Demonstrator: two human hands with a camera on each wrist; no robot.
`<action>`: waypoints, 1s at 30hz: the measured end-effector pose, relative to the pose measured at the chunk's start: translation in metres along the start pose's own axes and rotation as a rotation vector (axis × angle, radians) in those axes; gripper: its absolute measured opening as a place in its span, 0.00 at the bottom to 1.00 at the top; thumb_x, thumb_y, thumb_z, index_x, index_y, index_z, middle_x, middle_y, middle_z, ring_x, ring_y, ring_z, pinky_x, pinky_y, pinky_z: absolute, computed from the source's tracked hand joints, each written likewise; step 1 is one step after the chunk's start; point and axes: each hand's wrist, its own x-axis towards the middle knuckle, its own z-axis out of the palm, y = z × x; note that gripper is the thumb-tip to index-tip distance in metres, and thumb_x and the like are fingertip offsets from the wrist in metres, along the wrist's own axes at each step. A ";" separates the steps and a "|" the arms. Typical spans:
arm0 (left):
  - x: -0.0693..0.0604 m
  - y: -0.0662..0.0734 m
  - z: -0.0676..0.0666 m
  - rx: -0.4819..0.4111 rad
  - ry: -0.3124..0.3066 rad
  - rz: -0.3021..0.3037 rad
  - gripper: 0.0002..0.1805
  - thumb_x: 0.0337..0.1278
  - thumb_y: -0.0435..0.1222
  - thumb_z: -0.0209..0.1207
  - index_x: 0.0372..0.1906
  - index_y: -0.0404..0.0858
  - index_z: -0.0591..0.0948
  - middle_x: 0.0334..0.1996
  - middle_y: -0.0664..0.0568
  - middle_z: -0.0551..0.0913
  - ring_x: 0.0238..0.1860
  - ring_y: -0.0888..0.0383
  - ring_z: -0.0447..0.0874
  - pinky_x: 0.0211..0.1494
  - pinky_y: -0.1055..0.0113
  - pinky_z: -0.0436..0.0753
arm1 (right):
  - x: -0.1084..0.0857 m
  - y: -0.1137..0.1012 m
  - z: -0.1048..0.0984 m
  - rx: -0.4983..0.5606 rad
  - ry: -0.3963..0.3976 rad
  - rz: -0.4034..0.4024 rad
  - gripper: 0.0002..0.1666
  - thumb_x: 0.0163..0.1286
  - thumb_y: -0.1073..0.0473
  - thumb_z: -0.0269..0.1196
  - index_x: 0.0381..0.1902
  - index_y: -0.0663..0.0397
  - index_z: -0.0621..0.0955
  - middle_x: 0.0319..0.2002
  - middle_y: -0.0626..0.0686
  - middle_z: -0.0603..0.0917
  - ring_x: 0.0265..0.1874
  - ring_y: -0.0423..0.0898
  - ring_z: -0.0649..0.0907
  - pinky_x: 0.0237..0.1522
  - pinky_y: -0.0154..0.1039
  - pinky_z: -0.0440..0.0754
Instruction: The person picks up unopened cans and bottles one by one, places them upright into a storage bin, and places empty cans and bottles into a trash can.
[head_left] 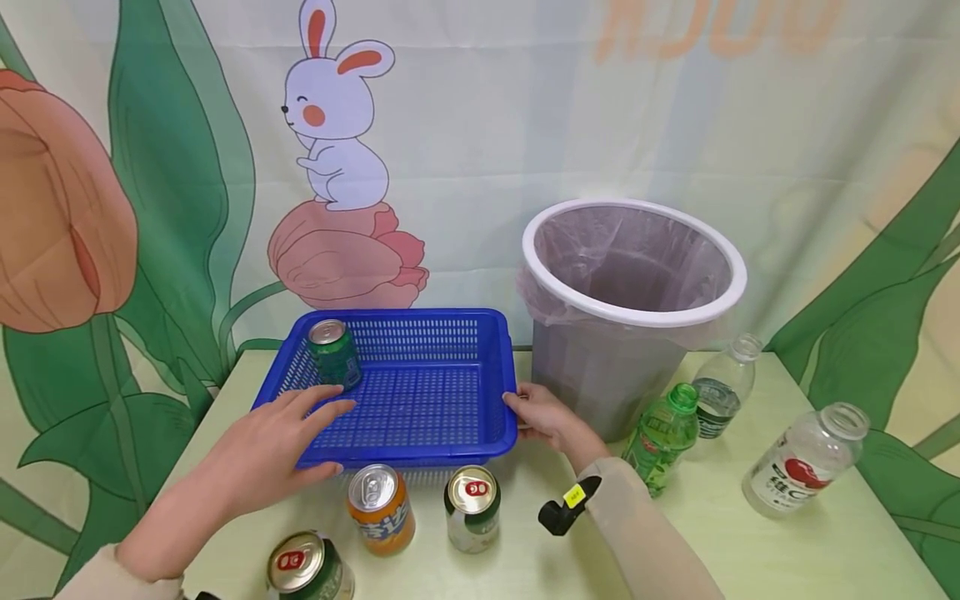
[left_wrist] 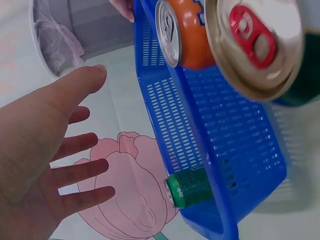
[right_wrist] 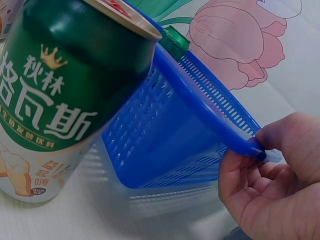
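Observation:
A blue plastic basket [head_left: 427, 408] with slotted walls lies on the table, and a green can [head_left: 336, 360] stands in its back left corner. My right hand [head_left: 546, 415] grips the basket's right rim; in the right wrist view its thumb lies over the rim [right_wrist: 240, 141] and the fingers curl beneath. Over the basket's left front part is my left hand [head_left: 270, 454], fingers spread and holding nothing. In front of the basket stand an orange can [head_left: 382, 512], a green-and-white can [head_left: 472, 512] and another green can with a gold top [head_left: 307, 567].
Behind my right hand is a grey bin [head_left: 592, 375] lined with a clear bag. To its right stand a green-tinted bottle [head_left: 660, 442], a clear bottle [head_left: 723, 387] and a wide-mouthed clear bottle [head_left: 806, 462]. A printed cloth [head_left: 465, 167] hangs behind the table.

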 end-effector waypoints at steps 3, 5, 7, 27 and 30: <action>-0.007 0.004 0.000 -0.014 -0.008 -0.024 0.38 0.40 0.50 0.68 0.60 0.42 0.72 0.59 0.43 0.70 0.55 0.39 0.72 0.52 0.43 0.75 | 0.000 -0.001 0.000 -0.003 -0.001 -0.001 0.16 0.72 0.59 0.48 0.49 0.67 0.70 0.43 0.65 0.79 0.26 0.43 0.80 0.28 0.34 0.79; -0.012 0.006 0.000 -0.025 -0.015 -0.037 0.38 0.40 0.51 0.68 0.61 0.43 0.71 0.61 0.44 0.69 0.56 0.40 0.71 0.52 0.43 0.75 | 0.000 -0.001 0.000 -0.003 0.001 0.001 0.16 0.72 0.59 0.48 0.49 0.67 0.70 0.43 0.65 0.79 0.26 0.43 0.80 0.28 0.34 0.79; -0.016 0.008 0.001 -0.036 -0.026 -0.050 0.39 0.40 0.51 0.68 0.62 0.44 0.71 0.62 0.44 0.68 0.57 0.40 0.71 0.52 0.43 0.75 | -0.001 -0.001 0.000 -0.007 0.004 0.004 0.15 0.72 0.59 0.48 0.49 0.66 0.71 0.43 0.65 0.79 0.26 0.43 0.80 0.28 0.34 0.79; -0.055 0.033 0.017 -0.177 -0.168 -0.178 0.42 0.36 0.61 0.65 0.62 0.52 0.69 0.62 0.51 0.68 0.57 0.48 0.72 0.51 0.47 0.77 | -0.003 -0.001 -0.001 -0.006 -0.003 -0.010 0.17 0.72 0.59 0.48 0.51 0.67 0.70 0.45 0.67 0.79 0.28 0.44 0.81 0.27 0.35 0.79; -0.056 0.036 0.018 -0.212 -0.244 -0.224 0.44 0.34 0.64 0.65 0.63 0.54 0.68 0.63 0.50 0.67 0.58 0.47 0.70 0.51 0.46 0.77 | -0.003 -0.001 -0.001 -0.011 -0.001 -0.007 0.15 0.72 0.59 0.49 0.49 0.67 0.71 0.44 0.66 0.79 0.27 0.43 0.80 0.27 0.34 0.79</action>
